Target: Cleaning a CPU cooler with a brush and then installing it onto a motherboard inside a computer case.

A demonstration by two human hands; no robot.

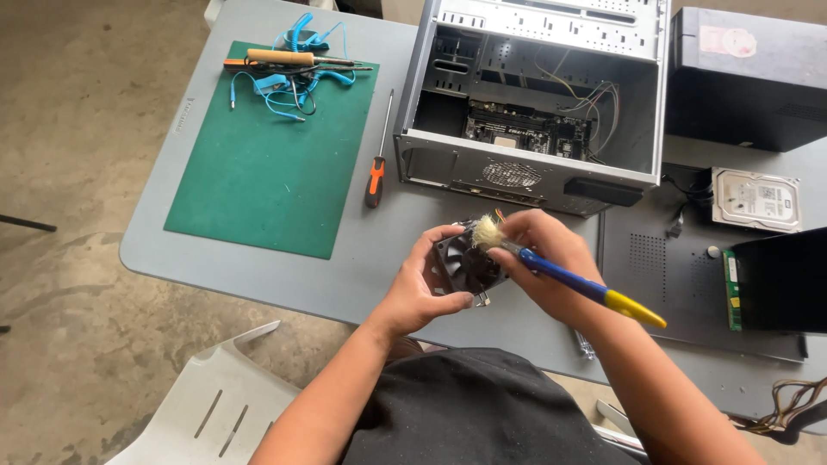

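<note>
At frame centre, left hand (422, 288) gripped small black cooling fan (467, 263); right hand (543, 258) held blue-and-yellow-handled bristle brush (568, 280), bristles touching fan's upper edge.

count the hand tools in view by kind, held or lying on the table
Blue-and-yellow-handled bristle brush, in right hand: 1
Orange-and-black-handled screwdriver on grey table: 1
Wooden-handled tool on green cutting mat: 1
Total: 3

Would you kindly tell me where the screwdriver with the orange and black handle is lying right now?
In the head view, the orange-and-black-handled screwdriver lies on the grey table, between the green cutting mat on its left and the open grey computer case on its right.
</note>
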